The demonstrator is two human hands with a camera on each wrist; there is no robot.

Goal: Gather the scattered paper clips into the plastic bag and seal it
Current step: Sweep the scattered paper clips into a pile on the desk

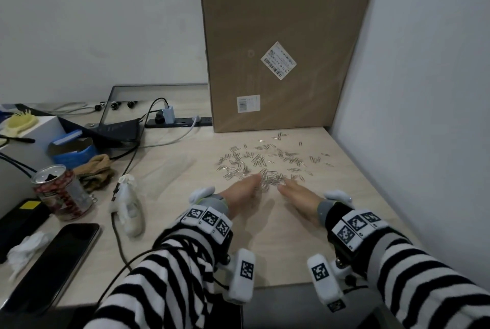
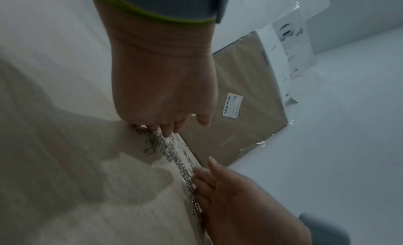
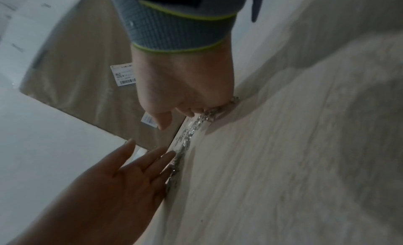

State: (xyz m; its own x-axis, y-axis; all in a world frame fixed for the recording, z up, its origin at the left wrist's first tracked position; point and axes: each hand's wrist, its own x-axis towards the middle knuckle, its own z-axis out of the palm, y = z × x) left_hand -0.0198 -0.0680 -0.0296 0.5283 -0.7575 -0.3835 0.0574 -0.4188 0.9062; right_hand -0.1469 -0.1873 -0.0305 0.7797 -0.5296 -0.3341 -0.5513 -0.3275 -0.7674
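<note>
Your work surface is a pale wood-grain table point(image 1: 305, 243). On it lie scattered paper clips point(image 1: 265, 164) ahead of you, a tall cardboard box point(image 1: 286, 44) standing at the far edge, and, to your left, a drink can point(image 1: 59, 192), a phone point(image 1: 57, 262), a crumpled clear bag point(image 1: 130, 206) and a power strip point(image 1: 180, 121).

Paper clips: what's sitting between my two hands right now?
A dense heap of paper clips lies between the left hand and the right hand on the table, clearest in the head view.
</note>
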